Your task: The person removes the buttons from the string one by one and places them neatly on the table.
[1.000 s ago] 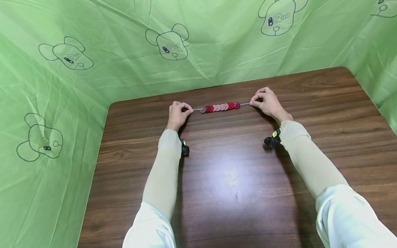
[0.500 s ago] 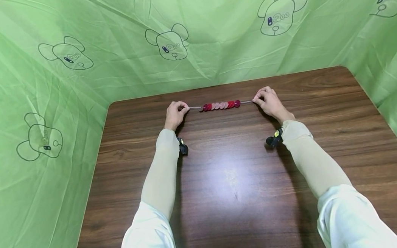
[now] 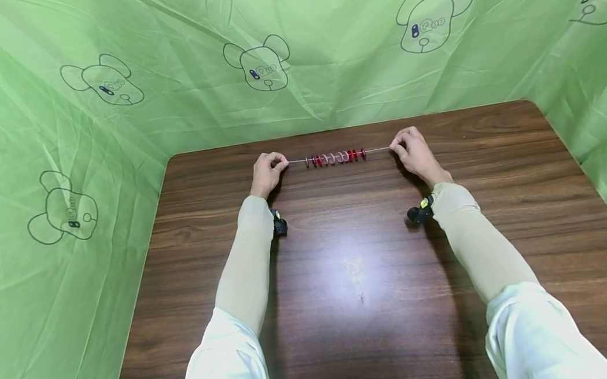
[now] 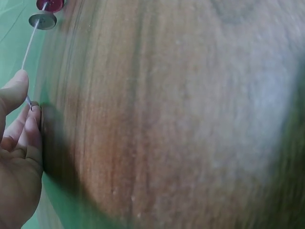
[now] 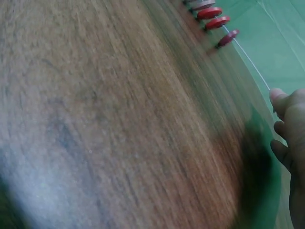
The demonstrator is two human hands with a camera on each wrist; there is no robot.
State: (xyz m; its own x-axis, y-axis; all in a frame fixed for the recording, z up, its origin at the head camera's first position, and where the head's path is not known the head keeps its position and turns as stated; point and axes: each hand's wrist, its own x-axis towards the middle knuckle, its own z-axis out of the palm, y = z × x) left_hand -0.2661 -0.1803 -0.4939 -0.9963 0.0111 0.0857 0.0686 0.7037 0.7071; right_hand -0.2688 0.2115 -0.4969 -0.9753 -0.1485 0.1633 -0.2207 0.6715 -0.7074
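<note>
A thin pale string runs nearly straight between my two hands close to the table's far edge. Threaded along its middle are several round buttons in red, dark red, pink and grey-brown, now seen almost edge-on with small gaps between them. My left hand pinches one end of the string between thumb and fingers. At the other end my right hand does the same. The left wrist view has a grey button nearest that hand; a dark red button lies nearest the right hand in its wrist view.
Beneath the arms is a dark brown wood-grain table. Green cloth with bear-head outlines hangs behind it and along both sides. Black wrist cameras sit on each cuff. Something pale just shows at the bottom edge of the head view.
The hands have drawn slightly apart and a bit farther away, straightening the string. The buttons have turned from face-up and overlapping to edge-on and spread out.
</note>
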